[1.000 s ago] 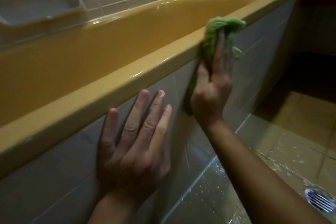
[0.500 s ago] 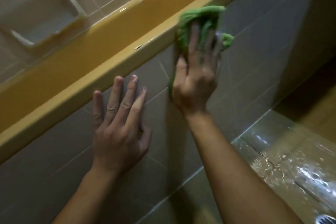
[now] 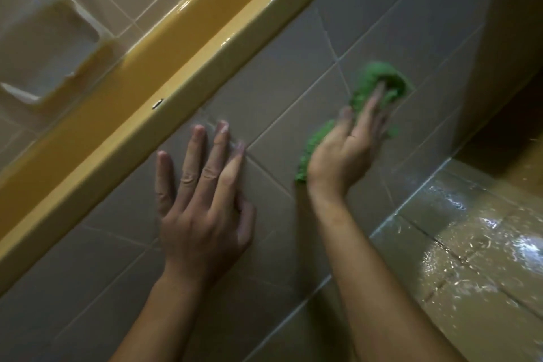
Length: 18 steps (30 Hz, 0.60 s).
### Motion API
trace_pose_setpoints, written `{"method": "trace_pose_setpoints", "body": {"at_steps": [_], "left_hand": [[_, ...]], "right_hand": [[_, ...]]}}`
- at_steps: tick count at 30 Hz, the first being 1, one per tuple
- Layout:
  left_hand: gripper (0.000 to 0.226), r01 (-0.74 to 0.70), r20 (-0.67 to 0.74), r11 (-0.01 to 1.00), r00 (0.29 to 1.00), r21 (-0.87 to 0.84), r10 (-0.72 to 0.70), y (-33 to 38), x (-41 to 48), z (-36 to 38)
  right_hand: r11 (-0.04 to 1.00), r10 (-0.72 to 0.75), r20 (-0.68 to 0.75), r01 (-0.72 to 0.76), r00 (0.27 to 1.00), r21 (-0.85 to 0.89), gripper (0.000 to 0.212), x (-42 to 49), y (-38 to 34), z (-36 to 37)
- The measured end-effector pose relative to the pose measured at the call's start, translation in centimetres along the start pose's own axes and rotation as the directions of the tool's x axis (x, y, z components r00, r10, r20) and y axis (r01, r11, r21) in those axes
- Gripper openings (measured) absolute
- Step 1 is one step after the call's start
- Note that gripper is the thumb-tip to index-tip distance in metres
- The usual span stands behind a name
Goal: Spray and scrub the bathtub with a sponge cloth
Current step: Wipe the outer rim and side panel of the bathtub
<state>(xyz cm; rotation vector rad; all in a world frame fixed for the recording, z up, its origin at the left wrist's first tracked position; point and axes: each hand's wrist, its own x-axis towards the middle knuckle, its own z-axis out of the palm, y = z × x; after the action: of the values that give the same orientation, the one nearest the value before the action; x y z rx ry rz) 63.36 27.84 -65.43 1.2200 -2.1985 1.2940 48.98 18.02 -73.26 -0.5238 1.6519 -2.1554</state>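
Scrubbing has dropped from the yellow rim of the bathtub, where you were half a second ago, to the grey tiled front below it, toward the wet floor. Your left hand lies flat on those tiles with straight fingers and grasps nothing. Your right hand, blurred, presses the green cloth against the tiles under stretched fingers rather than clenching it, so I judge that rim stretch wiped and the front begun.
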Motion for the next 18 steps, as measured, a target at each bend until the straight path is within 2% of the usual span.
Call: {"method": "trace_pose_setpoints", "body": {"at_steps": [1, 3, 4, 5, 6, 7, 8, 9, 10, 11, 13, 14, 15, 16, 17, 18], "left_hand": [[0.056, 0.017, -0.033, 1.0, 0.999, 0.004, -0.017, 0.2, 0.0, 0.3], [0.054, 0.038, -0.082, 0.999, 0.996, 0.003, -0.038, 0.8, 0.0, 0.9], [0.054, 0.042, -0.089, 0.999, 0.995, 0.002, -0.042, 1.1, 0.0, 1.3], [0.054, 0.038, -0.09, 0.999, 0.995, 0.0, -0.038, 1.4, 0.0, 1.6], [0.055, 0.03, -0.084, 1.0, 0.996, -0.001, -0.03, 1.7, 0.1, 1.8], [0.057, 0.023, -0.072, 1.0, 0.997, 0.003, -0.023, 1.9, 0.1, 2.0], [0.058, 0.017, -0.057, 1.0, 0.998, 0.006, -0.017, 2.0, 0.1, 2.0], [0.06, 0.014, -0.04, 1.0, 0.999, 0.003, -0.014, 2.1, 0.0, 2.1], [0.061, 0.015, -0.024, 1.0, 1.0, -0.003, -0.015, 2.2, -0.2, 2.1], [0.062, 0.015, -0.012, 1.0, 1.0, -0.007, -0.015, 2.2, -0.5, 2.1], [0.064, 0.014, 0.005, 1.0, 1.0, -0.001, -0.014, 2.2, -1.2, 2.0], [0.065, 0.011, 0.016, 1.0, 1.0, 0.001, -0.011, 2.2, -1.5, 1.9], [0.066, 0.007, 0.024, 1.0, 1.0, -0.001, -0.007, 2.1, -1.8, 1.9], [0.066, 0.005, 0.026, 1.0, 1.0, -0.004, -0.005, 2.0, -1.9, 1.8], [0.066, 0.006, 0.021, 1.0, 1.0, -0.006, -0.006, 1.9, -2.0, 1.7], [0.066, 0.008, 0.01, 1.0, 1.0, -0.007, -0.008, 1.8, -1.9, 1.7]], "right_hand": [[0.976, -0.217, 0.077, 0.217, 0.973, 0.004, 0.055, -0.6, -1.8, 0.3], [0.826, -0.554, 0.174, 0.564, 0.814, -0.006, 0.053, -0.7, -3.2, -0.1], [0.76, -0.636, 0.193, 0.65, 0.747, -0.015, 0.052, -0.1, -2.2, -0.4], [0.751, -0.644, 0.185, 0.66, 0.742, -0.031, 0.052, 0.5, -0.5, -0.7], [0.809, -0.572, 0.154, 0.585, 0.806, -0.055, 0.052, 1.0, 1.9, -1.0], [0.902, -0.416, 0.113, 0.425, 0.902, -0.076, 0.053, 1.2, 4.7, -1.2], [0.976, -0.186, 0.071, 0.193, 0.98, -0.099, 0.054, 1.1, 7.2, -1.6], [0.989, 0.055, 0.045, -0.048, 0.998, -0.137, 0.056, 0.9, 9.8, -2.3], [0.954, 0.26, 0.026, -0.252, 0.965, -0.161, 0.058, 0.5, 12.2, -3.3], [0.894, 0.432, 0.009, -0.427, 0.902, -0.139, 0.058, 0.2, 14.3, -4.3], [0.746, 0.665, -0.025, -0.666, 0.746, -0.012, 0.058, 0.0, 17.2, -5.6], [0.691, 0.723, -0.035, -0.723, 0.69, 0.015, 0.058, -0.1, 17.7, -5.7], [0.687, 0.725, -0.051, -0.726, 0.687, -0.007, 0.059, -0.3, 17.1, -5.4], [0.744, 0.661, -0.069, -0.664, 0.747, -0.065, 0.059, -0.8, 15.7, -4.7], [0.834, 0.535, -0.07, -0.54, 0.842, -0.119, 0.059, -1.8, 13.5, -3.8], [0.925, 0.351, -0.049, -0.355, 0.935, -0.137, 0.059, -3.0, 11.1, -2.9]]}}
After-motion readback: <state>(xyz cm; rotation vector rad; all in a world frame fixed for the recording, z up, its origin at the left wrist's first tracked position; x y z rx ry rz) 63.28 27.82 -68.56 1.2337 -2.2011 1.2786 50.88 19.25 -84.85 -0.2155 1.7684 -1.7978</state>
